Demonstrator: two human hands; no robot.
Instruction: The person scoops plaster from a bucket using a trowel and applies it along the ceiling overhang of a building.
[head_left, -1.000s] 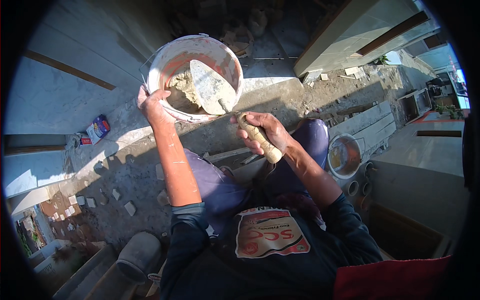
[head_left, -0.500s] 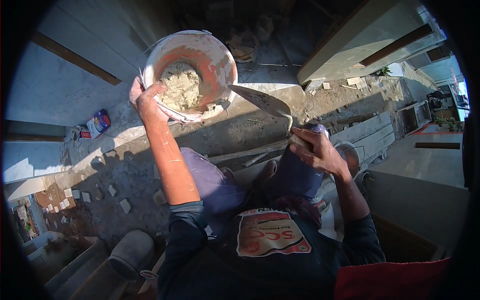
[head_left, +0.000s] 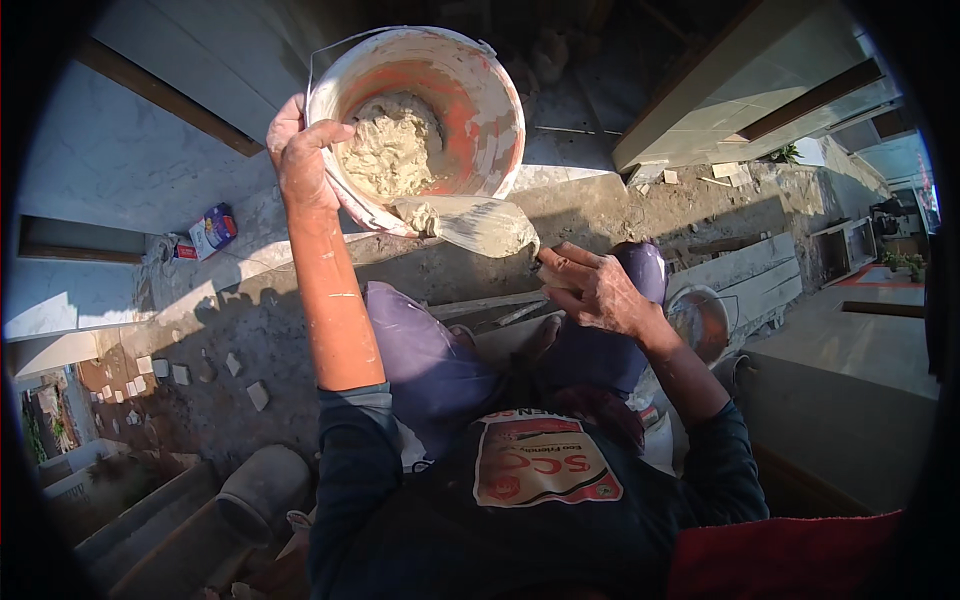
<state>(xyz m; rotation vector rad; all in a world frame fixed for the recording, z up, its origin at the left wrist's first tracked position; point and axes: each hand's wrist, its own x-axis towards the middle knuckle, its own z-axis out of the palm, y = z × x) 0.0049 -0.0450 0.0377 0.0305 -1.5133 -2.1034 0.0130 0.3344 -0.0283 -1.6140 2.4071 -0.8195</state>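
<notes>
My left hand grips the left rim of a white bucket, its thumb over the edge. The bucket is tilted so its reddish, smeared inside shows, and a wet, pale grey-beige mortar lies in it. A thin wire handle arcs over the far side. My right hand is closed round the handle of a pointed trowel. The trowel's streaked blade reaches left to the bucket's near rim, with a lump of mortar by its tip. Most of the trowel handle is hidden by my fingers.
A second bucket stands beside my right knee, near long pale boards. Broken tile pieces are scattered on the left ground. A purple packet leans near the left wall, and a grey cylindrical container lies at lower left.
The trowel has swung left and down, from right of the bucket to its near rim, its blade face now showing streaks. The bucket appears farther up and right in view.
</notes>
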